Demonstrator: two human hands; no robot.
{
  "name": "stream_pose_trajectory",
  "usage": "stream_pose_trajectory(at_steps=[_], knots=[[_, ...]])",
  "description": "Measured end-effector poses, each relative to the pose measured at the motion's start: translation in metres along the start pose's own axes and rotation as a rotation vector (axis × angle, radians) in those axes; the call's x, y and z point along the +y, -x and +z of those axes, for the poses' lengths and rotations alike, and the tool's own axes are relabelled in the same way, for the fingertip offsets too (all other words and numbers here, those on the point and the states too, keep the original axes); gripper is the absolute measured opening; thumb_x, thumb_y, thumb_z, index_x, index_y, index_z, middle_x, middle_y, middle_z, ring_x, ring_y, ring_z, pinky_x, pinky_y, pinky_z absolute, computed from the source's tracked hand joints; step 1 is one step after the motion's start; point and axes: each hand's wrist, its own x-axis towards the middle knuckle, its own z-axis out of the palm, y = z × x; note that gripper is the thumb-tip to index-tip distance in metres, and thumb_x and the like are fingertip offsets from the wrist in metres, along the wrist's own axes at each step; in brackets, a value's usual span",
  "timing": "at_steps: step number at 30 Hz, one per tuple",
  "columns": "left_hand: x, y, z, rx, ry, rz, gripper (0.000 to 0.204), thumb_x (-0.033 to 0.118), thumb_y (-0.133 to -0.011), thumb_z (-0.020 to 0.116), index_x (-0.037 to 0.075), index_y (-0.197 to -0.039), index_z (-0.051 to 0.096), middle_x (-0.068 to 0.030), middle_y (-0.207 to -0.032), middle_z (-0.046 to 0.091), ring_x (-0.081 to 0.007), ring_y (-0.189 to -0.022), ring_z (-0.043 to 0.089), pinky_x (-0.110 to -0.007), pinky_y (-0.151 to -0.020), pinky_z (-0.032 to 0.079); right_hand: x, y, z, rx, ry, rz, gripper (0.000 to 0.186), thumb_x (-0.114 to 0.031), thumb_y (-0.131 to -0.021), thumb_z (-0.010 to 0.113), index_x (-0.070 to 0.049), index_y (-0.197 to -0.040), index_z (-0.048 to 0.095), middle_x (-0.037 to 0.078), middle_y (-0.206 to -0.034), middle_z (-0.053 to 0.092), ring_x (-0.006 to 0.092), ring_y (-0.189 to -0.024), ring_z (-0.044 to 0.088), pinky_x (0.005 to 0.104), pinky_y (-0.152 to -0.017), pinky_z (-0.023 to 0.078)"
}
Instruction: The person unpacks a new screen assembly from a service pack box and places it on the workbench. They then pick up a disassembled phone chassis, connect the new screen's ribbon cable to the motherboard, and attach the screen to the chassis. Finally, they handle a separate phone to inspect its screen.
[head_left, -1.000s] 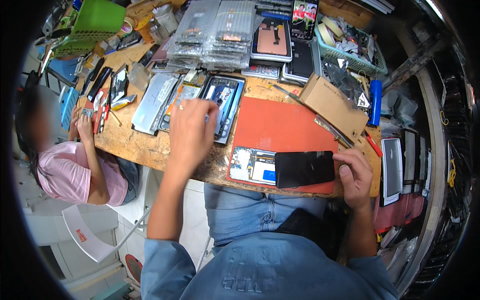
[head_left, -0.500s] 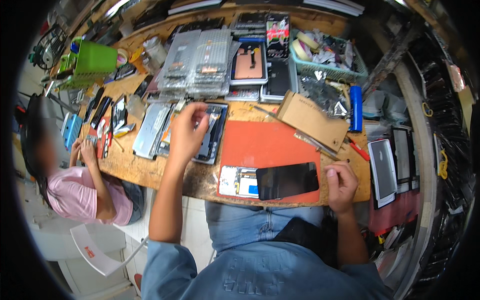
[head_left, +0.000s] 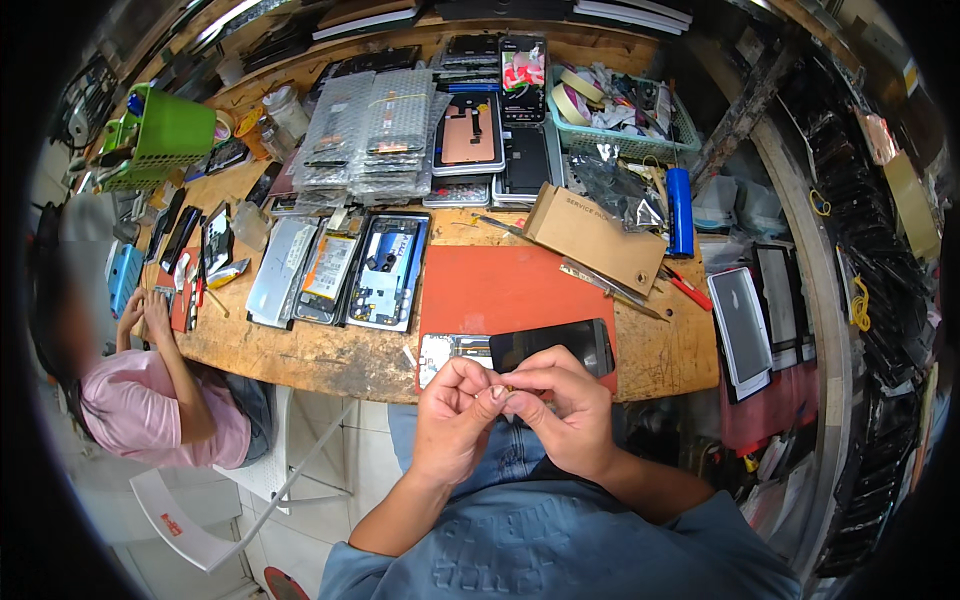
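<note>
My left hand (head_left: 459,420) and my right hand (head_left: 558,418) meet at the front edge of the workbench, fingertips pinched together on something small that I cannot make out. Behind them an open phone body (head_left: 447,358) shows its inner parts on the orange mat (head_left: 515,285), partly hidden by my fingers. A dark glass phone screen (head_left: 540,344) lies across its right side. Left of the mat are a blue opened phone (head_left: 386,270), another with an exposed battery (head_left: 326,265) and silver panels (head_left: 280,270).
Bubble-wrapped stacks (head_left: 392,135), a blue-green basket (head_left: 630,145), a green basket (head_left: 170,135), a cardboard box (head_left: 590,230), a blue cylinder (head_left: 680,210) and red-handled pliers (head_left: 690,287) crowd the bench (head_left: 270,350). A person in pink (head_left: 170,405) works at the left near a white chair (head_left: 180,515).
My left hand has come down and right from over the opened phones. My right hand has moved left from the mat's right side. The two hands now meet with fingers pinched.
</note>
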Motion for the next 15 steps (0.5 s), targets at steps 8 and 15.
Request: stream_pose_trajectory(at_steps=[8, 15], knots=[[0.015, 0.022, -0.013, 0.073, -0.401, 0.212, 0.011, 0.004, -0.107, 0.066, 0.000, -0.117, 0.065, -0.0075, -0.104, 0.073, -0.0127, -0.097, 0.068, -0.029, -0.091, 0.055, -0.022, -0.008, -0.008, -0.035, 0.344, -0.240, 0.017, 0.008, -0.090, 0.078, 0.003, -0.106, 0.074, 0.015, -0.101, 0.074, 0.0222, -0.083, 0.072, 0.0312, -0.068, 0.059], [0.021, 0.041, -0.082, 0.470, -0.923, 0.563, 0.008, -0.002, -0.103, 0.064, -0.001, -0.110, 0.067, -0.0087, -0.102, 0.067, -0.0178, -0.097, 0.064, -0.031, -0.089, 0.050, 0.019, 0.034, 0.007, -0.242, 0.803, -0.455, 0.024, 0.002, -0.079, 0.080, 0.001, -0.102, 0.073, 0.012, -0.097, 0.072, 0.0265, -0.075, 0.070, 0.0344, -0.062, 0.055]])
